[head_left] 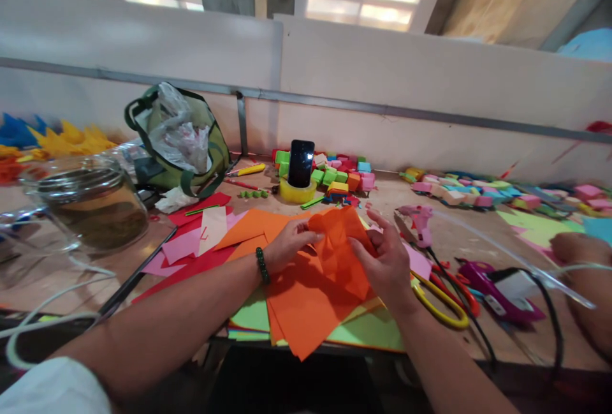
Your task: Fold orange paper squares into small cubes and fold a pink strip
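Between my two hands is a creased sheet of orange paper [337,242], held up above the table. My left hand [294,242], with a dark green bead bracelet [262,265] at the wrist, pinches its left edge. On the other side, my right hand [385,258] grips the paper between thumb and fingers. Loose orange sheets [306,309] lie beneath, on top of light green sheets [368,334]. Scissors with yellow handles [444,312] rest beside my right wrist. Pink and red paper pieces [184,245] spread out to the left.
A phone [301,163] leans upright in a yellow tape roll [297,191], with small coloured paper boxes [335,171] behind. At right are a pink glue gun [421,222], a purple device [507,296] and another person's hand [581,254]. A glass jar [93,210] and green bag [213,127] stand left.
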Available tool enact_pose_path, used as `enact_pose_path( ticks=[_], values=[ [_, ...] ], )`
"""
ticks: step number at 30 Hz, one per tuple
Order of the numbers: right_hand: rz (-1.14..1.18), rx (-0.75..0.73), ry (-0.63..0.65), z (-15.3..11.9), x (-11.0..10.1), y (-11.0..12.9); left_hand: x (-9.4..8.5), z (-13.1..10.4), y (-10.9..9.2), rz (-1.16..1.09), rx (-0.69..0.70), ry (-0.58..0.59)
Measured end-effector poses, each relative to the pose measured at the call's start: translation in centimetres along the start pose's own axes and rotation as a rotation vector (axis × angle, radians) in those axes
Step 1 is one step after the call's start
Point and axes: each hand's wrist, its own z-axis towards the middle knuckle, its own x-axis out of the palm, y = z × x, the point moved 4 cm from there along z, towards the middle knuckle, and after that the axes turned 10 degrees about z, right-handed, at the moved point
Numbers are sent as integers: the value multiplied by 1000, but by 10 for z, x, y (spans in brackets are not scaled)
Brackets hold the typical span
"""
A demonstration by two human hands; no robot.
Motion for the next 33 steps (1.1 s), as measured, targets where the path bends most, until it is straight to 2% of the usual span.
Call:
enact_pose_path(
  ticks=[5, 7, 12, 15, 18, 23, 26, 28, 31, 33],
  values=[
    [0, 32, 135, -1, 4, 0, -1, 1, 4, 32, -68, -46],
    [32, 54, 152, -1, 5, 1, -2, 3, 7, 31, -84, -40],
    [90, 100, 58, 0, 2, 2, -5, 3, 5, -6, -67, -60],
    [179, 117, -21, 2, 1, 0, 0, 2, 3, -17, -38, 22],
    [246, 120, -60, 2, 1, -1, 8, 0, 6, 2, -79, 97],
    [240, 108, -20, -1, 5, 0, 12, 0, 9, -2, -127, 39],
    [212, 148, 33, 0, 6, -3, 8, 2, 6, -26, -57, 13],
    [191, 166, 21, 4, 2, -6, 3, 3, 5, 1, -18, 11],
    [194, 173, -25, 9, -5, -8, -1, 4, 7, 84, -40, 89],
    [227, 209, 16, 10, -7, -8, 1, 1, 8, 118, -96, 197]
  ],
)
